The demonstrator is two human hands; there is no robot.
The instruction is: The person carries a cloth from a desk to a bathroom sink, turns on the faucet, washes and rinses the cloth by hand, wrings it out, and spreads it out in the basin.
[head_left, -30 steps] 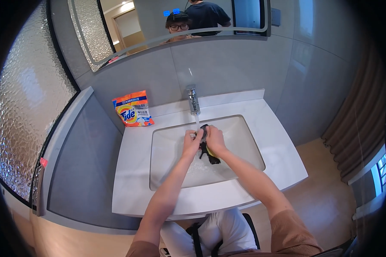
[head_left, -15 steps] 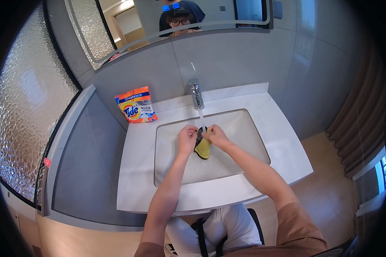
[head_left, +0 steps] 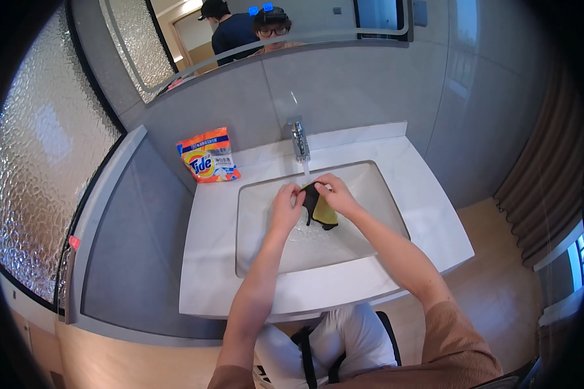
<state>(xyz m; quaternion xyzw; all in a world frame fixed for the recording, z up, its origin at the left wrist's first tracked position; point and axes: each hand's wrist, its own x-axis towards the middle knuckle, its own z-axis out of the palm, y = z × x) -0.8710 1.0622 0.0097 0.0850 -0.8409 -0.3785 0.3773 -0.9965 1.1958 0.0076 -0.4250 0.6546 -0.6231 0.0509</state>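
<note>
A small yellow-green and black cloth [head_left: 325,212] with dark edging hangs over the sink basin [head_left: 263,243], pinched at its upper edge by both hands. My left hand [head_left: 287,205] grips the black part with thumb and fingertips. Close beside it, my right hand [head_left: 337,194] pinches the top right edge. Water runs from the chrome faucet [head_left: 299,141] just behind the cloth, and the basin floor below is wet. The cloth's exact kind cannot be made out.
An orange bag of detergent [head_left: 209,155] leans against the wall on the white countertop [head_left: 207,259], left of the faucet. Above is a mirror [head_left: 318,32] reflecting another person behind me. A brown curtain [head_left: 535,168] hangs at the right.
Both hands have lifted the cloth slightly and turned it, so more black shows and its lower end swings right. In the mirror, the other person has shifted left.
</note>
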